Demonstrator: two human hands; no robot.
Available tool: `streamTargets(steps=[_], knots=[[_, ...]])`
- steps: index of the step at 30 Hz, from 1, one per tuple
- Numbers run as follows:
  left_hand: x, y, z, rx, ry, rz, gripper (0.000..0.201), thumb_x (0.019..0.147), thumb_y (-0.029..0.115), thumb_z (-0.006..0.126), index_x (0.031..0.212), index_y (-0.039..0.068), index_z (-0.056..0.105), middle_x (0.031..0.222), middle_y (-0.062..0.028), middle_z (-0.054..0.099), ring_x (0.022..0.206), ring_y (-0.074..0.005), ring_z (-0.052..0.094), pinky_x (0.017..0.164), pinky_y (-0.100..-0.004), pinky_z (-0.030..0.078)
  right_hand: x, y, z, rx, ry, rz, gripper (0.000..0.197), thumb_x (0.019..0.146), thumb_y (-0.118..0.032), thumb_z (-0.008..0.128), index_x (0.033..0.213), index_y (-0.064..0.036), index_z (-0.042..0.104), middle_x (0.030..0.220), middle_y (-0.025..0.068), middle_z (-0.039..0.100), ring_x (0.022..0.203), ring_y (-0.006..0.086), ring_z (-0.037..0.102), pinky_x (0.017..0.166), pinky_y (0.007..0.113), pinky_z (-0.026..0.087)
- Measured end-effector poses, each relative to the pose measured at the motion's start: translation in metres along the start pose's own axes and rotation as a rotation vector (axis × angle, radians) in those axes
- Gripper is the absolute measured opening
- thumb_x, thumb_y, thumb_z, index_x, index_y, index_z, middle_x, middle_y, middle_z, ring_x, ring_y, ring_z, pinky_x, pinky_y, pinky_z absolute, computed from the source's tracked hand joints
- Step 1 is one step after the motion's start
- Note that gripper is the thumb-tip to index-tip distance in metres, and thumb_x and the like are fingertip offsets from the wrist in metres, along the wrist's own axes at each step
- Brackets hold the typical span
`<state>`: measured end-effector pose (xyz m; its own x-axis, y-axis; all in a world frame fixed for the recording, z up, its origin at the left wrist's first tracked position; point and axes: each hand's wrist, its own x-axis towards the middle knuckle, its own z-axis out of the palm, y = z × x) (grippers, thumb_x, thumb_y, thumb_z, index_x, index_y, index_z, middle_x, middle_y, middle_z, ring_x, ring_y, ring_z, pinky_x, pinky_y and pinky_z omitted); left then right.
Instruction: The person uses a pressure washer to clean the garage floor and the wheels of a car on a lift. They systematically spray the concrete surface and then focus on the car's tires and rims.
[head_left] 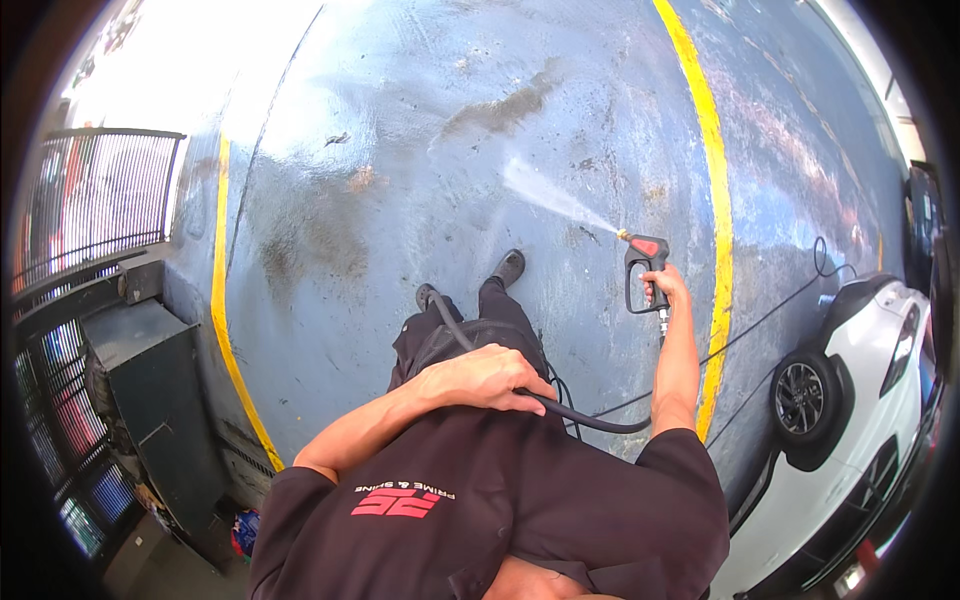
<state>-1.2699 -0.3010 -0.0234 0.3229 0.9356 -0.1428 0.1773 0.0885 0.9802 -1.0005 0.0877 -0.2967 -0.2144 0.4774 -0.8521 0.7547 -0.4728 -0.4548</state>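
In my right hand (664,286) is a black and red pressure washer gun (648,250), gripped by its handle with the fingers wrapped round it. A white fan of water (555,196) shoots from its brass nozzle toward the upper left, onto the wet blue-grey floor (390,130). My left hand (497,378) is closed round a thick black hose (600,424) in front of my waist. One stretch of that hose bends round toward the gun's lower end, partly hidden by my right forearm; another runs down past my legs.
Yellow lines (712,150) run along the floor on both sides. A white car (860,400) stands at the right, with a thin dark cable or hose (770,310) on the floor near it. To the left are a dark metal cabinet (160,430) and a barred railing (100,200).
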Motion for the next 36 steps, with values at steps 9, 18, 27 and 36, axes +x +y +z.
streamTargets(steps=[9, 18, 27, 36], knots=[[-0.026, -0.002, 0.003, 0.059, 0.275, -0.112, 0.035, 0.09, 0.031, 0.075, 0.115, 0.006, 0.075, 0.097, -0.0133, 0.076, 0.086, -0.031, 0.071, 0.075, -0.0377, 0.056, 0.042, -0.121, 0.068, -0.13, -0.075, -0.173, 0.017, 0.083, -0.001, 0.071, 0.091, -0.0025, 0.056, 0.064, 0.0072, 0.059, 0.047, 0.0166, 0.058, 0.041, 0.036, 0.051], [-0.102, -0.004, 0.028, 0.087, 0.687, -0.268, 0.031, 0.086, 0.03, 0.08, 0.108, 0.01, 0.078, 0.099, -0.0124, 0.077, 0.083, -0.028, 0.074, 0.071, -0.0342, 0.057, 0.028, -0.191, 0.171, -0.293, -0.033, -0.419, 0.02, 0.085, 0.002, 0.068, 0.098, -0.0016, 0.054, 0.062, 0.0074, 0.058, 0.046, 0.0172, 0.057, 0.04, 0.037, 0.05], [-0.225, -0.029, 0.134, 0.058, 1.086, -0.569, 0.035, 0.086, 0.04, 0.077, 0.107, 0.013, 0.079, 0.095, -0.0141, 0.076, 0.089, -0.0318, 0.073, 0.08, -0.0381, 0.057, -0.152, -0.181, 0.295, -0.827, 0.094, -0.956, 0.046, 0.085, -0.027, 0.078, 0.115, 0.0016, 0.057, 0.102, 0.0296, 0.07, 0.099, 0.0489, 0.067, 0.087, 0.052, 0.052], [-0.33, -0.055, 0.312, -0.165, 1.564, -0.681, 0.03, 0.083, 0.027, 0.083, 0.102, 0.004, 0.079, 0.089, -0.0128, 0.077, 0.077, -0.0203, 0.072, 0.072, -0.0331, 0.054, -0.269, 0.015, 0.441, -1.42, -0.483, -0.952, 0.042, 0.086, -0.023, 0.065, 0.115, 0.0037, 0.05, 0.098, 0.0341, 0.068, 0.096, 0.0512, 0.067, 0.086, 0.059, 0.052]])
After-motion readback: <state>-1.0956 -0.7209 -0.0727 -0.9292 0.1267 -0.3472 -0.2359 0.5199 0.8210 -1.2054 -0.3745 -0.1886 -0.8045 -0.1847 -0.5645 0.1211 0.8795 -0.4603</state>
